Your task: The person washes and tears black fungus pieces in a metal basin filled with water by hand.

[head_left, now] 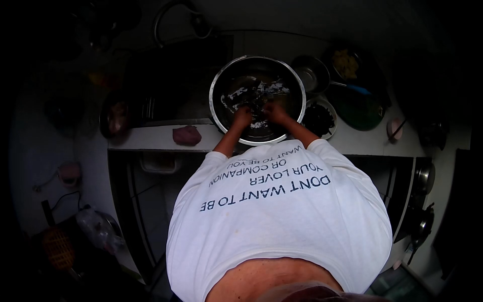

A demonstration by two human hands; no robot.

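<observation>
A wide metal basin [216, 117] of dark water stands on the counter, with bright reflections on its surface. Inside it, my left hand [243, 117] reaches down with the fingers curled, at the water. Close beside it is my right hand [274, 111], its fingers bent inward too. Whatever both hands grip is lost in the dark water. Just right of the basin sits a pale plate [332, 117] heaped with small black pieces [318, 119].
A saucepan [310, 75] with a blue handle [358, 89] is behind the plate. Further right lie yellow chunks [345, 63] in a dark dish and a green round board [359, 113]. A pinkish cloth [186, 135] rests at the counter's front edge. A faucet [157, 25] rises at the back.
</observation>
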